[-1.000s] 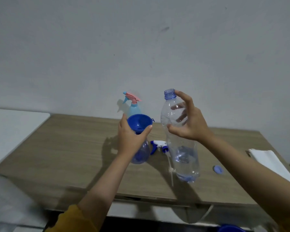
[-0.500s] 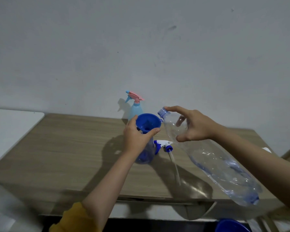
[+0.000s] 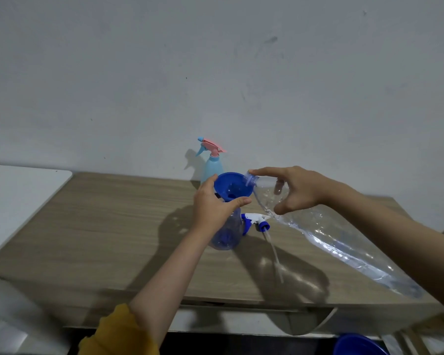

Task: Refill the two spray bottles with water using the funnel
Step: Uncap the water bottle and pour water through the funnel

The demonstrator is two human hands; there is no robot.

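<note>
While left hand (image 3: 213, 208) grips funnel (image 3: 232, 185), right hand's (image 3: 296, 190) grip round ribbed clear bottle (image 3: 344, 242).

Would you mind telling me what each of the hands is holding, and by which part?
The left hand grips the funnel and spray bottle where they join. The right hand holds the water bottle by its shoulder near the mouth.

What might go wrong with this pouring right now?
The big water bottle is tipped steeply with its mouth just at the funnel rim, so water may slosh over the edge onto the table. The right hand grips only near the neck, so the bottle may wobble. The funnel sits high on the small spray bottle, steadied by the left hand alone, and may tip.
</note>
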